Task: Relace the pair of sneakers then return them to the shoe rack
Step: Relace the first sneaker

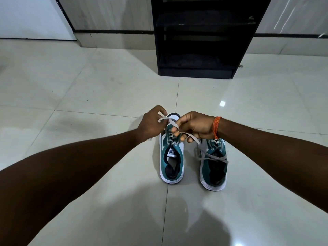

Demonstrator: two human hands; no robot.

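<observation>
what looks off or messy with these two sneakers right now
The right sneaker has its lace lying loose and untied across its opening. On the left sneaker both hands, left hand and right hand, hold the lace ends. No visible damage.

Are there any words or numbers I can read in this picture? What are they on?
One white tag with dark letters, on the tongue of the left sneaker: too blurred and upside down to read for sure.
Right sneaker: no writing shows.
Black shoe rack: no writing shows.
</observation>
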